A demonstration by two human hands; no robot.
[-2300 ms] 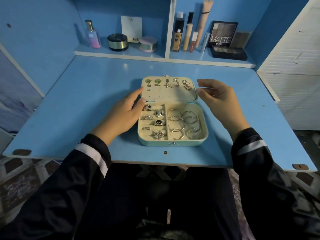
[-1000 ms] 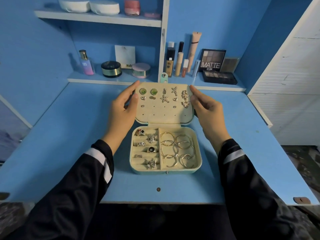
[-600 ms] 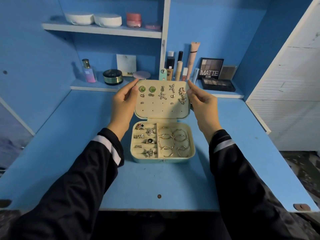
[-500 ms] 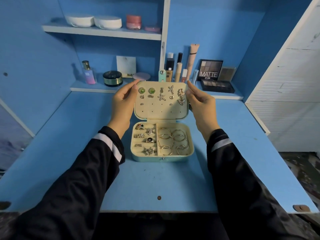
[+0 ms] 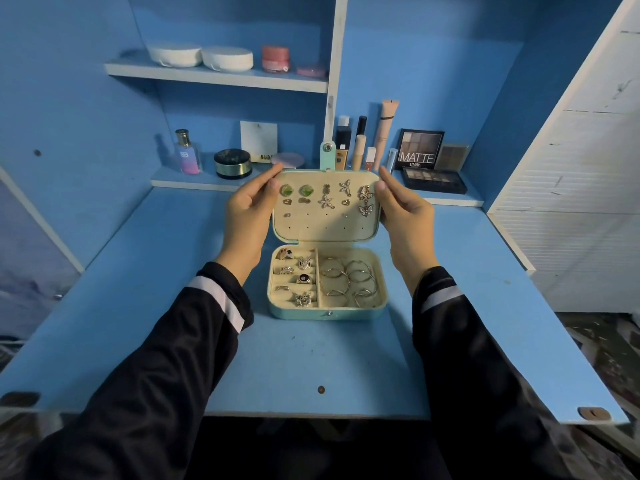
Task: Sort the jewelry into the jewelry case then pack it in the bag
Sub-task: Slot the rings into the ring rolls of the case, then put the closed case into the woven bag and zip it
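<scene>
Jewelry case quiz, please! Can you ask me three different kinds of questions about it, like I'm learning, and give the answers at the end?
1. True or false: the jewelry case is shut.
2. Pick one. The big hoops lie in: A the left compartment, B the right compartment, C both compartments.
3. Fill the gap: the left hand and the right hand each grip one side of the ___.

Key:
1. False. It stands open.
2. B.
3. The lid, where the earrings are pinned.
</scene>
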